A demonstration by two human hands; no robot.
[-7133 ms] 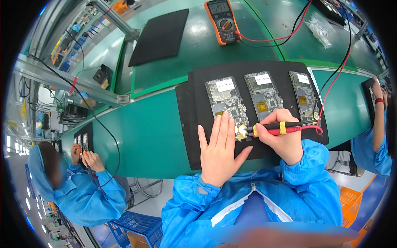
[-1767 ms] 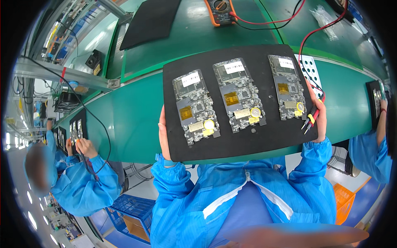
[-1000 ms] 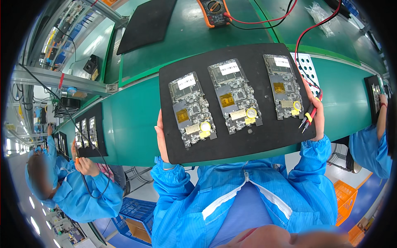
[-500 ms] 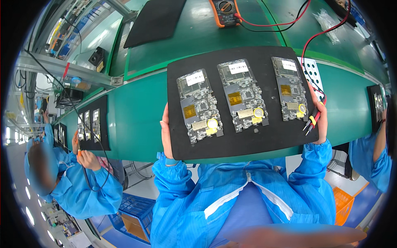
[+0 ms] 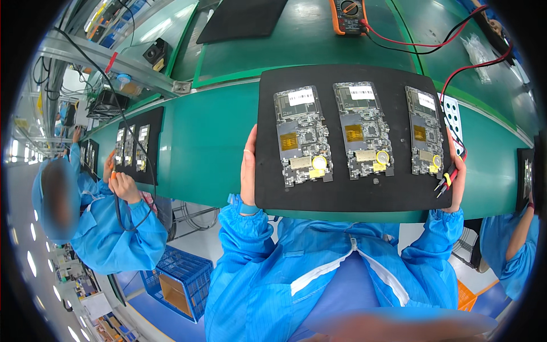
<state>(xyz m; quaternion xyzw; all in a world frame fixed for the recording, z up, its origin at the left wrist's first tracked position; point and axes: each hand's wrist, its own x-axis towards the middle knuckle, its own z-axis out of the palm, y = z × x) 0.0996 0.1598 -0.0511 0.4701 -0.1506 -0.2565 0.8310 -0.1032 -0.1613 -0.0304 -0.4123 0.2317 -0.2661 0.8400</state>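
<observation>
The left hand [image 5: 248,171] grips the left edge of a black foam pad [image 5: 330,196], its thumb upright along that edge; its other fingers are mostly hidden by the pad, so I cannot tell how far they spread. The right hand [image 5: 457,185] closes on the pad's right edge and also keeps a red test probe [image 5: 451,175] and a black test probe [image 5: 444,183] there, their tips over the pad's lower right corner; how its fingers pinch them is hidden. On the pad lie three circuit boards [image 5: 363,131] in a row, apart from each other, each with a white label, an amber patch and a round coin cell. The pad is at the near edge of a green workbench [image 5: 199,154], in front of the person. Beyond the pad are an orange multimeter [image 5: 349,16] and a second black sheet [image 5: 245,20]; a white perforated tray [image 5: 453,117] shows just beside its right edge, and a clear plastic bag [image 5: 478,57] lies farther off. Well left of the pad, a co-worker [image 5: 111,228] handles similar boards. Both blue sleeves [image 5: 248,233] rise from below the pad, the hands facing each other across it.
</observation>
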